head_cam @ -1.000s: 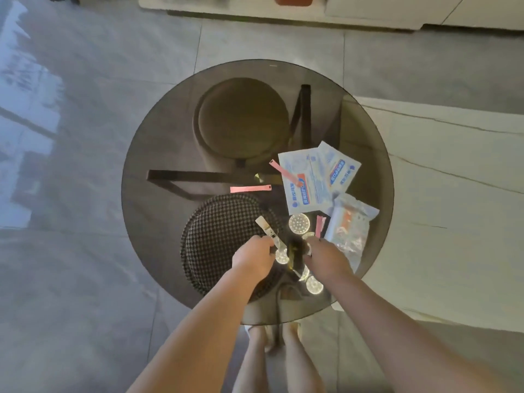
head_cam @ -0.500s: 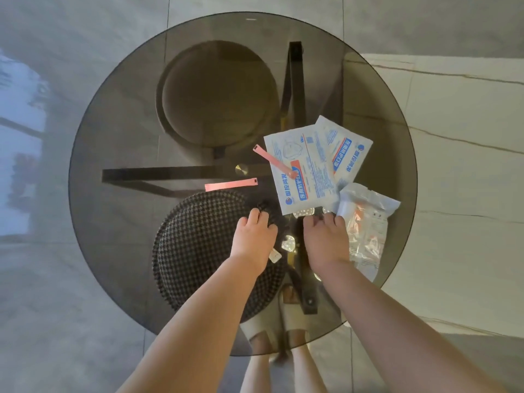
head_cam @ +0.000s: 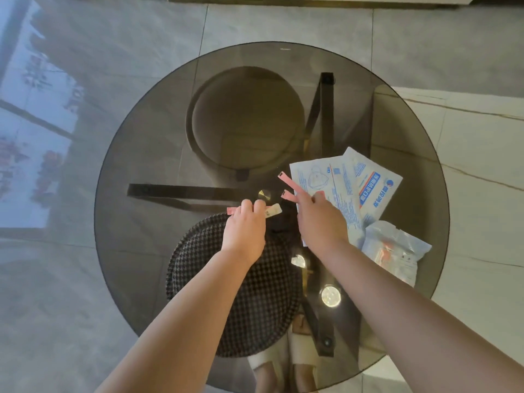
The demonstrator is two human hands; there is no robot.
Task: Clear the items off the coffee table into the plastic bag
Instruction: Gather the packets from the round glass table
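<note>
Since 0.5 s ago both hands have moved farther out over the round glass surface (head_cam: pixel 136 165), away from the spot near the foil discs. The left hand (head_cam: pixel 246 229) now presses curled fingers on a pink strip (head_cam: pixel 233 210) w/ a white sachet (head_cam: pixel 273 211) poking out beside its fingertips. The right hand (head_cam: pixel 319 219) pinches 2 pink strips (head_cam: pixel 287 180), lifted off the glass next to the white mask packets (head_cam: pixel 340 188). A clear pouch (head_cam: pixel 397 251) lies near the right edge; 2 foil discs (head_cam: pixel 330 296) sit close to the right forearm. No plastic bag is visible here.

To do this step well, probably slide the flat strip to a fingertip edge before pinching, since thin paper clings to glass. Gather the small bits into 1 hand, then take the packets, pouch and discs.
</note>
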